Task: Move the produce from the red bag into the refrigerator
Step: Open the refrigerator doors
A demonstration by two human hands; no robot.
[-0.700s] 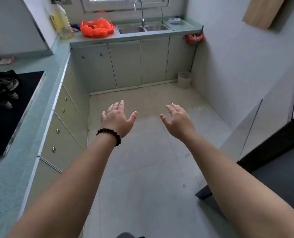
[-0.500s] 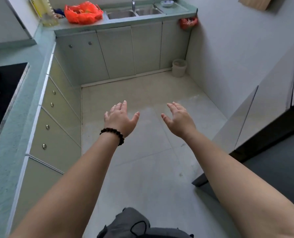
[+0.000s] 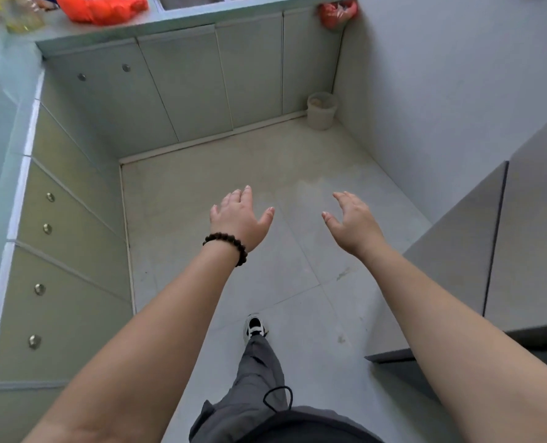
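Red bag [image 3: 101,6] is sitting crumpled and glossy on the bench [image 3: 176,22] at top left, contents not discernible. Left hand [image 3: 238,219] and right hand [image 3: 353,223] are hanging over the tiled floor [image 3: 234,174], fingers spread wide, both empty. A pale round bucket [image 3: 321,110] is standing in the far corner.

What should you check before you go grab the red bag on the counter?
1. Left hand free to grab: ok, open and holding nothing.
2. Right hand free: ok, open and holding nothing.
3. Red bag where expected: ok, on the counter ahead, next to the sink, partly cut off by the picture's top edge.
4. Floor clear on the way: ok, bare tiles; a small bin stands off in the far corner.
5. Produce inside the bag: cannot tell, contents are not visible.
6. Refrigerator ready and open: cannot tell, it is not recognisable in this view.
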